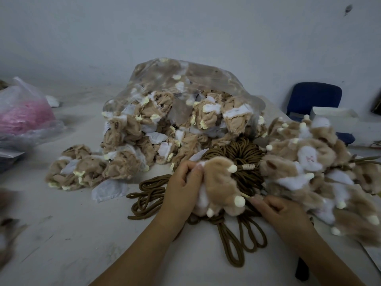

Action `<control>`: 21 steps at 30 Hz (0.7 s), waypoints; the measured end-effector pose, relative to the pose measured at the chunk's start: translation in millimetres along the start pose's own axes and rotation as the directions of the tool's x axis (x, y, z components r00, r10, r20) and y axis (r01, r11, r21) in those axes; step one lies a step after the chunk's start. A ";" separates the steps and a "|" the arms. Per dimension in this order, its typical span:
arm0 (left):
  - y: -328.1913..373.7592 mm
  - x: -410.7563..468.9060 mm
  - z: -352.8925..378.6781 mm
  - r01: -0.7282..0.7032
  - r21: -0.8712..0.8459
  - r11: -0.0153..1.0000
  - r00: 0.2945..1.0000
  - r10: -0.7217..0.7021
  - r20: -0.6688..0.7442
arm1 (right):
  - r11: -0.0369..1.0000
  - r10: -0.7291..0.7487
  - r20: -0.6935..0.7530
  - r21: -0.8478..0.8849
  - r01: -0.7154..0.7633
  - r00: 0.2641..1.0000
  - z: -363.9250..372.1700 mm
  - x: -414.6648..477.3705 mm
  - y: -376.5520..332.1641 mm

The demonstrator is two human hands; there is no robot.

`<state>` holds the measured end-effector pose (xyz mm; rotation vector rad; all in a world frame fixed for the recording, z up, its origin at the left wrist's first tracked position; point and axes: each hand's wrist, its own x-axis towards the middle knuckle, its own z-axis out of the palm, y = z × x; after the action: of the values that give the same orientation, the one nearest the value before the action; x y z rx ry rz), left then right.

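A tan plush toy skin (pixel 219 186) with cream paw tips and a white belly is held over the table in front of me. My left hand (pixel 182 188) grips its upper left edge, fingers curled into the fabric. At the skin's lower right, my right hand (pixel 282 211) pinches a thin pale stick or strip beside a cream paw. Under the skin lies a bundle of brown cords (pixel 239 153), with loose loops (pixel 241 240) spilling toward me.
A clear plastic bag (pixel 181 112) full of inside-out tan skins stands behind the cords, more spilled at its left (pixel 82 168). A heap of turned plush skins (pixel 321 168) lies on the right. A bag holding pink material (pixel 22 116) sits far left, a blue chair (pixel 313 100) back right.
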<state>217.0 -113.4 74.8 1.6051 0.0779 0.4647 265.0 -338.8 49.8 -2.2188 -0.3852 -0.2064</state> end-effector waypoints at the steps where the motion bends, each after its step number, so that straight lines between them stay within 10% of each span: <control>1: 0.2 0.0 0.5 0.014 -0.019 1.000 1.000 -0.014 0.006 | 1.000 0.004 0.008 0.002 -0.004 1.000 0.5 0.2 -0.5; 21: 1.5 -3.8 6.9 -0.007 -0.111 0.994 1.000 0.010 0.030 | 0.999 0.047 0.033 -0.005 -0.046 0.998 3.3 -1.3 -5.8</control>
<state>215.5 -121.3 75.3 1.5038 0.0221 0.4439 261.8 -333.0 51.7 -2.2357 -0.3511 -0.1459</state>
